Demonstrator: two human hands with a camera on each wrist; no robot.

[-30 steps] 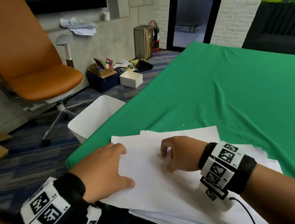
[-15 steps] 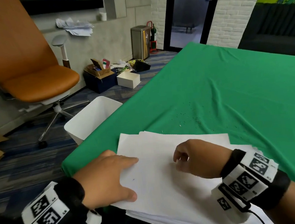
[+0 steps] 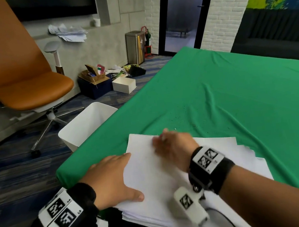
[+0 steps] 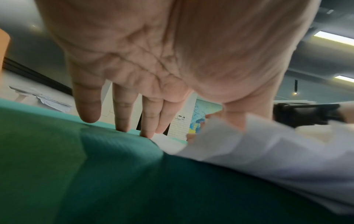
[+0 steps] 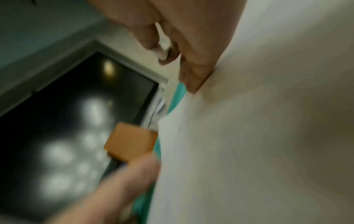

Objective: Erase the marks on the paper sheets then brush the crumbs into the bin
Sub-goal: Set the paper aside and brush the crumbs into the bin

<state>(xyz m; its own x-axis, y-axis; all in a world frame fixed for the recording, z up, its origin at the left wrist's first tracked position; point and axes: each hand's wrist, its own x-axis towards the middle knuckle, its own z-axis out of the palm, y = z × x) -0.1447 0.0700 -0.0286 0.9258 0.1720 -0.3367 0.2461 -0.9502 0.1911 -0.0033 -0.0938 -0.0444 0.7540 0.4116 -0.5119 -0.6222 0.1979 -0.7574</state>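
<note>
Fingers (image 4: 122, 115) of the left hand (image 3: 111, 178) lie straight, pressing the paper sheets' (image 3: 169, 180) 9 o'clock edge on the green tabletop (image 3: 233, 91). Right hand (image 3: 173, 145), blurred at the stack's 12 o'clock edge, pinches a small white eraser (image 5: 162, 48). White bin (image 3: 86, 126) stands at 10 o'clock; crumbs (image 3: 183, 121) scatter at 1 o'clock.

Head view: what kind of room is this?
Probably an office or meeting room used as a workspace: an orange swivel chair, a steel pedal bin by a glass door, and a large table under green cloth holding paper sheets.
</note>
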